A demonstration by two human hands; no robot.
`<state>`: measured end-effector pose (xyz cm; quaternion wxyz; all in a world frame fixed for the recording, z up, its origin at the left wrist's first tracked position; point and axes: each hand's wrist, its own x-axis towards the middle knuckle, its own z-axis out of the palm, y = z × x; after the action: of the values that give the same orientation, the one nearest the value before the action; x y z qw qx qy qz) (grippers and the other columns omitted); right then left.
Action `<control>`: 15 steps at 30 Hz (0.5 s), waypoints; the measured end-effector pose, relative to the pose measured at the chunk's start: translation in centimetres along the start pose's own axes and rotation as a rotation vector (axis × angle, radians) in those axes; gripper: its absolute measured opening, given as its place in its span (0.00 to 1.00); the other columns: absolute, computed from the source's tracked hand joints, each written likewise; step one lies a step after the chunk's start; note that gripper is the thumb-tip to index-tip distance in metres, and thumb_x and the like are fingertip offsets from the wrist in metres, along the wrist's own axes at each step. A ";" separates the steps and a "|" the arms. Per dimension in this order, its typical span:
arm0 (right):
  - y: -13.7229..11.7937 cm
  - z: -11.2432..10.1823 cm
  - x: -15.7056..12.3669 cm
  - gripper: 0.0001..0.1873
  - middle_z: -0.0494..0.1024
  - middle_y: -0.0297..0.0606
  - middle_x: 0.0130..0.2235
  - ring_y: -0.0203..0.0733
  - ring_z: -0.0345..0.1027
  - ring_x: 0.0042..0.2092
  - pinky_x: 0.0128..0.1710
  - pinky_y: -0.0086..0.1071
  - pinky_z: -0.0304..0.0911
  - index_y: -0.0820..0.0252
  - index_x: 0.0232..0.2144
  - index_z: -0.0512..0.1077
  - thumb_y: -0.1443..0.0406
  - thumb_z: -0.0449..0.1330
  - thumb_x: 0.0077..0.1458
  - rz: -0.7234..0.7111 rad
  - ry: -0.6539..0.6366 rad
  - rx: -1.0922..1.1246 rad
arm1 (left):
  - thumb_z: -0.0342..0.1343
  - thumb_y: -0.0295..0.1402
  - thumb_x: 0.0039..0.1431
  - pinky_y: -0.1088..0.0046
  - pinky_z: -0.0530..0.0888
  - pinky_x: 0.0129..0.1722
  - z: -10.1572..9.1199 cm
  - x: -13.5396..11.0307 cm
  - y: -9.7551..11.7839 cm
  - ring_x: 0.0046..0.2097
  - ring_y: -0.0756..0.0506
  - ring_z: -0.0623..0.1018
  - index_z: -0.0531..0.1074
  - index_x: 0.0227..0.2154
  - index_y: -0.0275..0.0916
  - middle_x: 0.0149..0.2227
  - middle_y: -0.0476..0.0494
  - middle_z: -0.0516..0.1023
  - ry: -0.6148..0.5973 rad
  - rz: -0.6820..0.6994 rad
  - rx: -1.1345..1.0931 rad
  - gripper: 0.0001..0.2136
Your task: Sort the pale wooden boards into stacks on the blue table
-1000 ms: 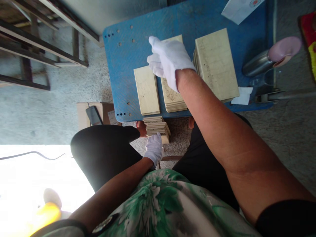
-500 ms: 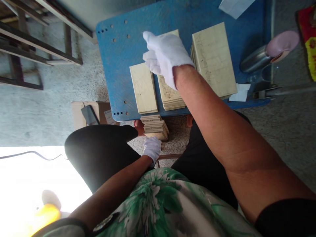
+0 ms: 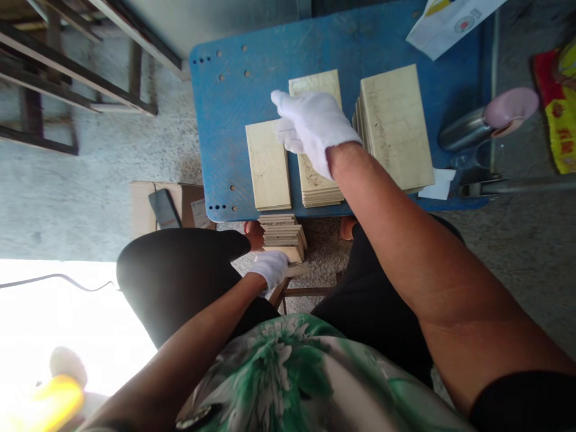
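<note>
Through the head camera I see both my hands in plain white cloth gloves, the right glove [image 3: 317, 126] and the left glove [image 3: 270, 268], each ending at the wrist with forearms bare. A black short sleeve [image 3: 524, 402] covers my right upper arm. My top [image 3: 292, 375] carries a green-and-white floral print, and my trousers [image 3: 180, 270] are black.

A steel flask [image 3: 468, 127] with pink lid [image 3: 510, 108] lies beside a yellow packet [image 3: 564, 129].
</note>
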<state>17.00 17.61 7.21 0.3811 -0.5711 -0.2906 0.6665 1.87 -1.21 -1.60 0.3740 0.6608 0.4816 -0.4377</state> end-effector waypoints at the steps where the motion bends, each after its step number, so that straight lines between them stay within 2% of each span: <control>1: 0.0 0.1 -0.4 0.16 0.70 0.32 0.24 0.37 0.67 0.28 0.26 0.29 0.62 0.52 0.22 0.61 0.57 0.60 0.58 0.004 -0.002 -0.008 | 0.52 0.26 0.53 0.63 0.73 0.41 -1.2 -0.5 -0.6 0.39 0.39 0.79 0.79 0.36 0.32 0.35 0.34 0.80 -0.009 0.026 -0.015 0.11; 4: 0.1 0.3 -1.5 0.16 0.70 0.32 0.23 0.34 0.65 0.26 0.26 0.28 0.61 0.54 0.22 0.62 0.60 0.58 0.61 0.020 0.002 -0.043 | 0.57 0.35 0.53 0.70 0.72 0.38 -5.0 -2.7 -2.6 0.36 0.44 0.78 0.80 0.38 0.42 0.34 0.43 0.81 -0.002 0.052 -0.081 0.11; 6: 0.7 0.3 -2.0 0.16 0.71 0.32 0.24 0.33 0.65 0.26 0.26 0.28 0.60 0.56 0.22 0.63 0.61 0.58 0.62 0.026 -0.004 -0.089 | 0.60 0.39 0.51 0.73 0.70 0.36 -7.3 -4.6 -4.0 0.33 0.46 0.77 0.80 0.32 0.43 0.29 0.47 0.79 0.062 0.010 -0.142 0.09; 8: 1.6 0.1 -2.5 0.16 0.73 0.33 0.25 0.33 0.65 0.26 0.27 0.28 0.62 0.57 0.23 0.65 0.58 0.61 0.59 0.014 -0.039 -0.158 | 0.61 0.39 0.50 0.75 0.68 0.32 -9.1 -6.5 -5.4 0.29 0.49 0.74 0.80 0.30 0.41 0.25 0.51 0.76 0.097 0.036 -0.221 0.08; 11: 3.1 -0.3 -3.7 0.17 0.75 0.35 0.29 0.36 0.68 0.30 0.31 0.30 0.66 0.57 0.26 0.70 0.51 0.67 0.51 -0.042 -0.119 -0.271 | 0.61 0.38 0.51 0.77 0.66 0.27 -10.7 -8.9 -7.6 0.25 0.52 0.71 0.81 0.32 0.40 0.22 0.55 0.76 0.122 0.063 -0.459 0.09; 15: 4.7 0.0 -6.7 0.20 0.78 0.38 0.33 0.41 0.72 0.36 0.39 0.36 0.69 0.55 0.32 0.74 0.46 0.66 0.48 -0.026 -0.221 -0.355 | 0.63 0.38 0.50 0.77 0.70 0.35 -11.7 -10.5 -10.4 0.34 0.49 0.78 0.80 0.40 0.39 0.34 0.55 0.82 0.071 0.266 -0.887 0.14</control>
<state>16.56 9.41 6.99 0.2487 -0.5489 -0.4511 0.6584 -7.24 8.92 11.49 0.6567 0.5074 0.5460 -0.1148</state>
